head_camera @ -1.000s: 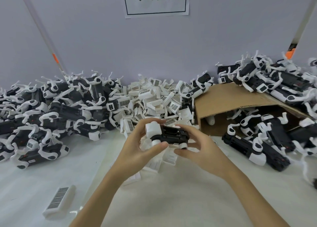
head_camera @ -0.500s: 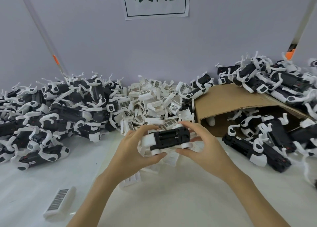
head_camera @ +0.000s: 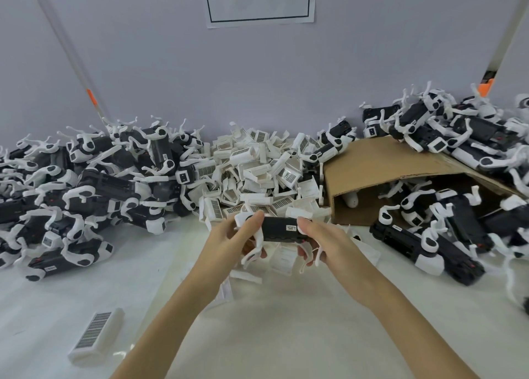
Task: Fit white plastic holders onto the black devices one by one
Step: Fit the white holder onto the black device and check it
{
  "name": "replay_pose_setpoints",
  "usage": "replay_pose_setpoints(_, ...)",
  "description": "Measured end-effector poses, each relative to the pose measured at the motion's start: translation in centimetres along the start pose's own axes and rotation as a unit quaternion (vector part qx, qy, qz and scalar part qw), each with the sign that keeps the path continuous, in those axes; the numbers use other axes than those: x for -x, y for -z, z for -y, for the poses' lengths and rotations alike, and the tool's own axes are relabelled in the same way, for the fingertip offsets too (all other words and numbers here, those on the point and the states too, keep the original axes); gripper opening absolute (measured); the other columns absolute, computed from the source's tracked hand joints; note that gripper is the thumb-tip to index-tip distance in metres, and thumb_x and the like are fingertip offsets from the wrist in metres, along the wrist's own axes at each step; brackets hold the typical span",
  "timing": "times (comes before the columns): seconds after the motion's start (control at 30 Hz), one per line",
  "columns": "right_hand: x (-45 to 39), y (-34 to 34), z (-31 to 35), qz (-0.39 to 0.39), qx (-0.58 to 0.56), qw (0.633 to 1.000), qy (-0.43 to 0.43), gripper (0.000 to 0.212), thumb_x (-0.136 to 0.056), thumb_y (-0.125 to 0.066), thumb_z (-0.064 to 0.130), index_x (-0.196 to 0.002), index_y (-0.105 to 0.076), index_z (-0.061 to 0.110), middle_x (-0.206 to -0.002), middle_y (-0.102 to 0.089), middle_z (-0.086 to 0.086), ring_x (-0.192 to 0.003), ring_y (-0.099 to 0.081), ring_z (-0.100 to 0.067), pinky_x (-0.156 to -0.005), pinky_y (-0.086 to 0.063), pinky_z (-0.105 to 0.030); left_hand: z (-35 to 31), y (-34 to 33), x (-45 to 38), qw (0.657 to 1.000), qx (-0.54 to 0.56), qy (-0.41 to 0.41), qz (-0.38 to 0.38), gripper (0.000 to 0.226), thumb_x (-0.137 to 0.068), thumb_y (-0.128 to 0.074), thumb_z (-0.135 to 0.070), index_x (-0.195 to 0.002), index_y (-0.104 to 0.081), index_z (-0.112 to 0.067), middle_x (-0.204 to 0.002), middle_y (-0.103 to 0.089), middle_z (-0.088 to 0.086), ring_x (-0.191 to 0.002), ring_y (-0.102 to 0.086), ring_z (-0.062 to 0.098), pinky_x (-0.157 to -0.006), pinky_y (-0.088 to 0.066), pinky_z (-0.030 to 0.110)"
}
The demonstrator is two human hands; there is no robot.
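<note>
Between both hands, above the white counter point(head_camera: 286, 335), a black device point(head_camera: 279, 229) lies level in a two-handed grip.

Left hand point(head_camera: 229, 241) grips the device's left end, thumb on top and fingers curled underneath; right hand point(head_camera: 323, 244) grips the right end the same way, thumb tip beside a small white label on the device's top. White arms hang from the device below the grip at both ends. Just behind the grip sits a heap of loose white plastic holders point(head_camera: 257, 175). Left of the grip lies a pile of black devices with white parts point(head_camera: 86, 184); right of it, a cardboard box point(head_camera: 380, 175) on its side with more such devices point(head_camera: 446, 230). Near the left forearm lies a single white holder point(head_camera: 96, 335) with a barcode.
</note>
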State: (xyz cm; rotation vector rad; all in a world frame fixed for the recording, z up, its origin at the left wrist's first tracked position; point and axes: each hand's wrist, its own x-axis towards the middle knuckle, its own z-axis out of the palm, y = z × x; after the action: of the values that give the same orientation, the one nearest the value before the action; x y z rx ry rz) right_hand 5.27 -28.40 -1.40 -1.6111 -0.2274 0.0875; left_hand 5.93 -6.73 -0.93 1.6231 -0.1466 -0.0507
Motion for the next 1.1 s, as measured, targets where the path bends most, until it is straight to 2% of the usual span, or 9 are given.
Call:
replay_pose_setpoints(0.07,-0.1,0.1,-0.1,-0.025,-0.008,1.000,0.010,0.037,-0.089,-0.058,0.057,-0.097,-0.078,0.028,-0.080,-0.071,0.007,-0.071,-0.064,-0.008,-0.063,-0.047,-0.013,0.1,-0.3,0.0,1.000,0.009,0.010,0.004,0.068,-0.083,-0.068,-0.076,-0.121,-0.072,-0.019,-0.098,-0.081,0.007,-0.092,-0.078,0.021,-0.087,-0.059,0.032)
replay_pose_setpoints(0.17,-0.4,0.6,-0.5,-0.041,-0.024,0.999,0.015,0.037,-0.089,-0.063,0.053,-0.117,-0.075,0.031,-0.104,-0.077,0.002,-0.102,-0.072,-0.017,-0.099,-0.055,-0.039,0.0,-0.1,-0.1,1.000,0.004,0.025,0.010,0.070,-0.081,-0.072,-0.075,-0.134,-0.066,-0.030,-0.118,-0.079,-0.002,-0.111,-0.075,0.019,-0.107,-0.051,0.044)
replay_pose_setpoints(0.27,-0.4,1.4,-0.5,-0.003,-0.035,0.999,0.024,0.049,-0.089,-0.069,0.035,-0.137,-0.063,0.033,-0.128,-0.072,0.007,-0.124,-0.066,-0.017,-0.112,-0.046,-0.044,-0.2,0.5,0.0,0.999,0.007,-0.014,0.047,0.052,-0.088,-0.078,-0.050,-0.133,-0.068,-0.027,-0.124,-0.077,-0.004,-0.119,-0.072,0.016,-0.103,-0.052,0.034)
replay_pose_setpoints(0.33,-0.3,1.7,-0.5,0.022,-0.017,0.999,0.030,0.056,-0.086,-0.068,0.024,-0.140,-0.060,0.035,-0.134,-0.069,0.011,-0.129,-0.061,-0.010,-0.112,-0.043,-0.036,-0.5,0.8,0.2,0.996,-0.024,-0.057,0.067,0.051,-0.088,-0.082,-0.038,-0.134,-0.066,-0.026,-0.129,-0.075,-0.004,-0.124,-0.069,0.015,-0.101,-0.053,0.027)
replay_pose_setpoints(0.43,-0.1,1.5,-0.8,0.018,0.052,0.997,0.046,0.059,-0.085,-0.071,0.019,-0.140,-0.058,0.036,-0.133,-0.068,0.012,-0.128,-0.059,-0.004,-0.101,-0.049,-0.025,-0.4,0.6,0.3,0.989,-0.080,-0.108,0.068,0.058,-0.087,-0.084,-0.032,-0.140,-0.062,-0.024,-0.134,-0.072,-0.004,-0.131,-0.063,0.016,-0.113,-0.046,0.036)
replay_pose_setpoints(0.63,0.1,0.8,-1.0,-0.010,0.159,0.986,0.047,0.055,-0.093,-0.079,0.019,-0.139,-0.056,0.038,-0.130,-0.068,0.015,-0.123,-0.061,0.000,-0.107,-0.051,-0.028,-0.2,0.1,0.4,0.990,-0.096,-0.100,0.037,0.050,-0.086,-0.081,-0.044,-0.131,-0.066,-0.026,-0.126,-0.075,-0.005,-0.123,-0.068,0.016,-0.113,-0.049,0.044)
replay_pose_setpoints(0.83,0.0,0.7,-0.5,-0.001,0.057,0.998,0.015,0.056,-0.083,-0.077,0.051,-0.133,-0.065,0.031,-0.120,-0.075,0.010,-0.114,-0.071,-0.013,-0.108,-0.052,-0.042,0.3,-0.1,0.2,0.999,-0.008,-0.047,0.023,0.069,-0.084,-0.056,-0.080,-0.134,-0.067,-0.033,-0.125,-0.076,-0.008,-0.120,-0.070,0.015,-0.110,-0.047,0.041)
replay_pose_setpoints(0.97,-0.2,1.0,-0.9,0.031,-0.035,0.999,-0.003,0.055,-0.091,-0.076,0.046,-0.136,-0.066,0.017,-0.124,-0.074,-0.006,-0.118,-0.070,-0.028,-0.104,-0.054,-0.046,0.5,-0.3,0.1,0.998,0.059,-0.021,0.018,0.072,-0.090,-0.052,-0.081,-0.133,-0.070,-0.027,-0.128,-0.075,0.007,-0.123,-0.065,0.039,-0.120,-0.041,0.056)
replay_pose_setpoints(1.1,-0.4,1.2,-1.1,0.040,-0.070,0.997,-0.004,0.047,-0.092,-0.068,0.041,-0.134,-0.069,0.018,-0.127,-0.074,-0.007,-0.118,-0.070,-0.030,-0.106,-0.052,-0.044,0.6,-0.2,-0.1,0.997,0.061,-0.038,0.023,0.070,-0.090,-0.055,-0.083,-0.123,-0.075,-0.024,-0.124,-0.075,0.012,-0.119,-0.065,0.045,-0.111,-0.051,0.047)
